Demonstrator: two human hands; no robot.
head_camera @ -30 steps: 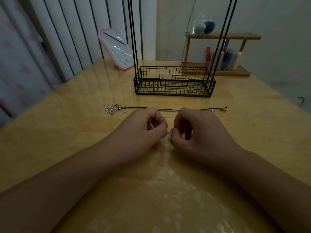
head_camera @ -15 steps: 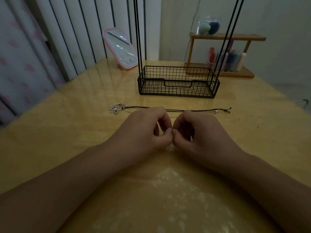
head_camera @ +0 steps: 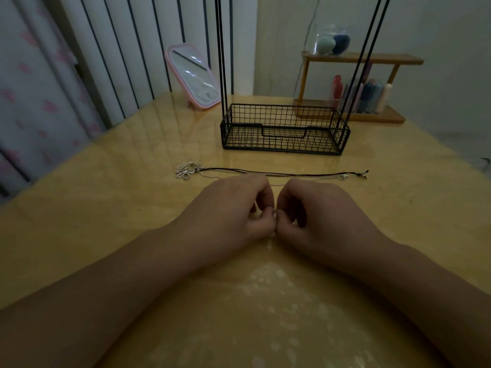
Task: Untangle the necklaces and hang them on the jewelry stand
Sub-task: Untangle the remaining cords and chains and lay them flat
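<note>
From the head view, your left hand and right hand meet knuckle to knuckle on the glossy yellow wooden tabletop, just in front of the black wire-mesh jewelry stand. Both have fingers curled in tight, thumb tips pressed toward forefingers, and a small pale glint shows where they meet. You seem to be pinching a fine silver chain or its clasp there, though the piece is too small and the light too dim to say which. Holding both hands low and close like this makes sense: it steadies the fingertips for fiddly work.

Between your hands and the stand lie the tangled necklaces, stretched sideways: dark thin cords with a thinner silver strand alongside. A bunch of silver loops sits at the end left of the stand's basket, and small clasps sit at the end toward its right. Laying them out straight probably keeps the strands readable, so you can see where they cross.

The stand's upright black rods rise out of the top of the view. No necklace is visible on the part of the stand in view, so I judge the hanging not yet begun.

Behind the stand to its left leans a pink-framed mirror; behind to its right stands a small wooden shelf.
</note>
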